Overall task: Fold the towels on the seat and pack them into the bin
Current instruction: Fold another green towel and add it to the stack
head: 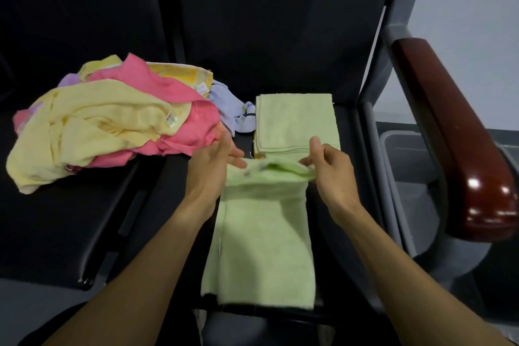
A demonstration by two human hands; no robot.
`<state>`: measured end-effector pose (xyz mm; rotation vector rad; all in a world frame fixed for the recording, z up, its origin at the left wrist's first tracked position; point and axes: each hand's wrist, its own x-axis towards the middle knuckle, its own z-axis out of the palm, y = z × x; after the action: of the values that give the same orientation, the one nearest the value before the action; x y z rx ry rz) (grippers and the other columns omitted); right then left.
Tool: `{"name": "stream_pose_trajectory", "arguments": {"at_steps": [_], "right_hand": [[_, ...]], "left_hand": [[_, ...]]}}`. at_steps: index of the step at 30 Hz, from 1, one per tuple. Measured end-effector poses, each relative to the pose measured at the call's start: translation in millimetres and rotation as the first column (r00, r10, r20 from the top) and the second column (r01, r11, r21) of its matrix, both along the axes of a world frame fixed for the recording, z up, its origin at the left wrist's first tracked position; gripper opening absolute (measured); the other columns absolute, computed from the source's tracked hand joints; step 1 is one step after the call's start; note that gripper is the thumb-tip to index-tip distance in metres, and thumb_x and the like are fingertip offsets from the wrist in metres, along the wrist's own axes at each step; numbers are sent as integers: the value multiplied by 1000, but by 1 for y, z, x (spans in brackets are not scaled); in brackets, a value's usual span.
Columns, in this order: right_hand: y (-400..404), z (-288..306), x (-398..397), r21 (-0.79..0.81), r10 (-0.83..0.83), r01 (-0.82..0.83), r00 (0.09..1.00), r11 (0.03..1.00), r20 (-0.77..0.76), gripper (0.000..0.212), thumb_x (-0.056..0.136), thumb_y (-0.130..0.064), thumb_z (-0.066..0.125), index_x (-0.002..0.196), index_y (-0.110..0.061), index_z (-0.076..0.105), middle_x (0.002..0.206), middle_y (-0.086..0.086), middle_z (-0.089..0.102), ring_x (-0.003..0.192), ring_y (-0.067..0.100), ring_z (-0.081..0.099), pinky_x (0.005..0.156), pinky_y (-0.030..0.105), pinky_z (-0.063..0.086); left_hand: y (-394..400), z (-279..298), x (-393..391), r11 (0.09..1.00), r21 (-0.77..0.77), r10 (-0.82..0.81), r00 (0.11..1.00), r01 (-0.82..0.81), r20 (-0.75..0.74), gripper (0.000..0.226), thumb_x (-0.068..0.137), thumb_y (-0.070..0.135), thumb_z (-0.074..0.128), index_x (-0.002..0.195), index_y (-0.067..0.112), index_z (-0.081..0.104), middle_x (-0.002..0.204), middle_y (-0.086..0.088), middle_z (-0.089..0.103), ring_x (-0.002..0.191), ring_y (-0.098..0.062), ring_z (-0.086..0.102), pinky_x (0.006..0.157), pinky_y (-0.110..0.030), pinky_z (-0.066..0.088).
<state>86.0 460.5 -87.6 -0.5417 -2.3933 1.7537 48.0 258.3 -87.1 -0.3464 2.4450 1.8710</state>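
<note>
The grey bin (pixel 404 174), at three o'clock, is mostly hidden behind the wooden armrest (pixel 455 132); the green towel (pixel 261 247) blurs at its lifted fold, where the left hand's fingertips (pixel 238 159) smear; a purple towel (pixel 68 80) at ten o'clock lies largely buried under the pile.

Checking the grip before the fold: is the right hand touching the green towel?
Touching. The head view shows the right hand pinching the green towel's raised edge between thumb and fingers.
</note>
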Motion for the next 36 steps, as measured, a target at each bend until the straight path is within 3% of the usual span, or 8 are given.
{"name": "stream_pose_trajectory", "arguments": {"at_steps": [4,6,12,16,19,25,29,36], "right_hand": [[8,-20,4,-1,96,-97,990,995,108,16,89,-9,70,81,-16,57,82,-1,66,72,13,60,63,23,45],[10,-26,8,77,164,-185,962,980,220,25,85,-3,71,89,-21,54,96,2,62,78,15,58,59,22,45],[11,-38,21,0,357,-406,805,914,473,41,79,-3,78,102,-24,53,98,7,64,83,23,68,72,37,60],[4,-42,23,101,321,-397,847,912,424,6,95,-17,62,100,-21,63,100,-1,63,80,8,60,60,16,46],[4,-44,20,119,315,-383,871,916,376,33,91,1,50,109,-22,66,104,-2,59,82,5,57,55,7,40],[9,-33,15,-3,355,-375,874,927,332,75,83,10,48,149,-25,41,142,-8,42,131,16,46,110,34,42],[9,-32,20,52,427,-497,791,866,439,74,86,2,59,153,-19,36,148,-3,40,129,16,45,105,27,40],[5,-38,21,233,359,-448,869,863,341,62,89,5,53,147,-14,44,151,0,39,133,19,44,106,24,37]], "left_hand": [[-7,-8,12,978,-168,-117,992,123,43,20,93,15,66,75,19,74,72,0,74,58,-4,57,61,-29,44],[-11,-15,18,947,-267,-164,984,178,74,10,88,10,71,87,20,73,85,1,69,74,-5,60,64,-21,42],[-20,-30,23,782,-435,-306,883,447,357,59,85,16,77,132,27,44,120,-9,49,104,-24,57,86,-34,51],[-19,-32,24,809,-329,-356,852,486,382,56,88,12,72,133,31,44,116,-4,60,95,-15,62,68,-23,48],[-16,-33,22,824,-306,-375,863,477,337,53,88,3,65,128,33,52,113,-1,61,91,-12,62,67,-22,49],[-17,-33,19,815,-235,-450,834,530,320,75,84,-8,57,144,35,46,133,6,52,112,-11,57,77,-17,48],[-19,-37,20,784,-274,-456,816,557,354,72,84,-2,59,147,31,46,141,3,51,121,-13,56,92,-23,49],[-18,-40,20,785,-365,-425,864,501,272,60,90,0,57,143,28,52,146,1,50,128,-14,51,103,-25,43]]}}
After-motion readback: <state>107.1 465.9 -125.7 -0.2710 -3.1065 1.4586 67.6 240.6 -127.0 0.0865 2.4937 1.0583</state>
